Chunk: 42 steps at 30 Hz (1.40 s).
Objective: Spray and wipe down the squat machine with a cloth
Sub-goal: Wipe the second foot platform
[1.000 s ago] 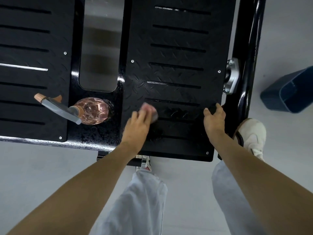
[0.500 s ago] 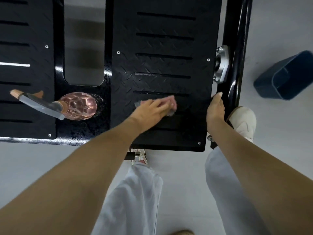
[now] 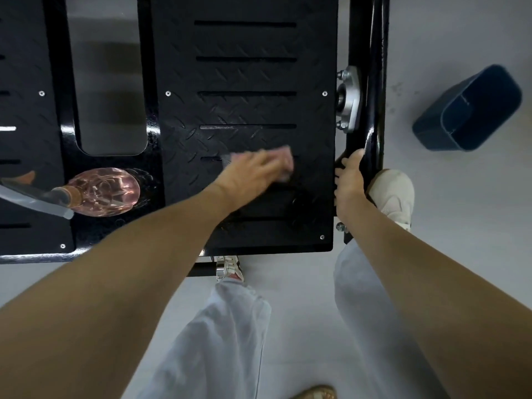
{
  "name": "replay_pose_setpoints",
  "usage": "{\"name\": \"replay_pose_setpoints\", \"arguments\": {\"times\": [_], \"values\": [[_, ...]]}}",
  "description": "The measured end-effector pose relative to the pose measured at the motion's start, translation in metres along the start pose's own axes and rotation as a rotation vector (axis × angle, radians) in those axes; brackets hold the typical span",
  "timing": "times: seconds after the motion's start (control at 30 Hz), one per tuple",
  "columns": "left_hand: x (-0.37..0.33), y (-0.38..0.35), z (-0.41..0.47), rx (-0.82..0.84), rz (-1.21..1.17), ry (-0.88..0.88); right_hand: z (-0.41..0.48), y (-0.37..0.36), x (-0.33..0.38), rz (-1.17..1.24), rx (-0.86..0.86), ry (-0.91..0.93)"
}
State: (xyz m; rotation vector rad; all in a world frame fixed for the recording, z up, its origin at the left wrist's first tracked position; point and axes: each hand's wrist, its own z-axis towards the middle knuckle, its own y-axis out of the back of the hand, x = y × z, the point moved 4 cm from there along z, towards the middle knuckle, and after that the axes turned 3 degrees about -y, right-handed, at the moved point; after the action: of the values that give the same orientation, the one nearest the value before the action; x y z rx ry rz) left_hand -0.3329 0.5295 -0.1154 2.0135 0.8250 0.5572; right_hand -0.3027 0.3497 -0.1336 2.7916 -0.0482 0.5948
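Left hand: my left hand lies with its fingers stretched flat over the cloth, pressing it down; motion blur hides the fingertips.
Cloth: pink, at centre frame on the lower half of the plate, partly under my fingers.
Right hand: my right hand is at centre right, fingers curled over the plate's right edge, thumb lying up along the bar.
Edges: a narrow strip of plate lies between the cloth and the right edge. The lower edge is nearer my legs, with my forearm crossing it.
Open room: bare slotted plate runs from the cloth to the top of the frame.
Bottle: the bottle lies on its side at centre left, past the plate's left edge, well apart from the cloth.
Surroundings: a blue bin sits on the floor at upper right, clear of the bar.
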Motion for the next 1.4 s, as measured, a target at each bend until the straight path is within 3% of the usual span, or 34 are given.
{"name": "replay_pose_setpoints", "arguments": {"times": [0.07,0.13,0.2,0.3,0.37,0.53,0.6,0.63,0.77,0.83,0.97,1.03,1.17,1.23,1.27,1.4], "values": [[0.014,0.003,0.008,-0.021,-0.134,0.273,0.002,0.002,-0.002,-0.027,-0.003,-0.005],[0.010,0.005,0.016,0.004,-0.190,0.380,0.004,0.002,-0.005,-0.043,0.003,-0.021],[-0.013,0.008,0.022,-0.003,-0.125,0.213,0.004,0.001,-0.007,-0.065,0.007,-0.032],[-0.049,0.013,0.022,-0.005,0.042,-0.371,0.005,0.001,-0.006,-0.081,0.009,-0.055],[-0.037,0.018,0.031,-0.036,0.088,-0.439,0.002,0.004,-0.004,-0.108,0.016,-0.069],[0.007,0.039,0.058,-0.057,-0.159,0.153,0.003,0.017,-0.003,-0.050,0.106,-0.045],[-0.001,0.045,0.062,-0.073,-0.242,0.222,0.001,0.017,-0.015,-0.074,0.094,-0.064],[-0.012,0.044,0.063,-0.071,-0.257,0.176,0.002,0.016,-0.019,-0.107,0.077,-0.064],[-0.050,0.040,0.053,-0.070,-0.072,-0.422,0.001,0.008,-0.029,-0.082,0.081,-0.014],[-0.038,0.041,0.058,-0.071,-0.041,-0.336,-0.004,0.008,-0.028,-0.098,0.044,0.008],[-0.027,0.046,0.063,-0.089,-0.224,0.072,-0.002,0.022,-0.027,-0.071,-0.027,-0.042],[-0.043,0.041,0.060,-0.084,-0.333,0.091,-0.001,0.028,-0.025,-0.048,-0.036,-0.072],[-0.088,0.025,0.036,0.006,-0.228,-0.330,-0.008,0.024,-0.031,-0.072,-0.016,-0.115],[-0.085,0.022,0.027,0.009,-0.106,-0.419,-0.014,0.020,-0.035,-0.094,-0.039,-0.121],[-0.076,0.020,0.026,0.013,-0.105,-0.367,-0.014,0.020,-0.038,-0.108,-0.057,-0.111],[-0.042,0.017,0.025,-0.010,-0.283,0.105,-0.019,0.024,-0.045,-0.264,-0.099,-0.076]]}}
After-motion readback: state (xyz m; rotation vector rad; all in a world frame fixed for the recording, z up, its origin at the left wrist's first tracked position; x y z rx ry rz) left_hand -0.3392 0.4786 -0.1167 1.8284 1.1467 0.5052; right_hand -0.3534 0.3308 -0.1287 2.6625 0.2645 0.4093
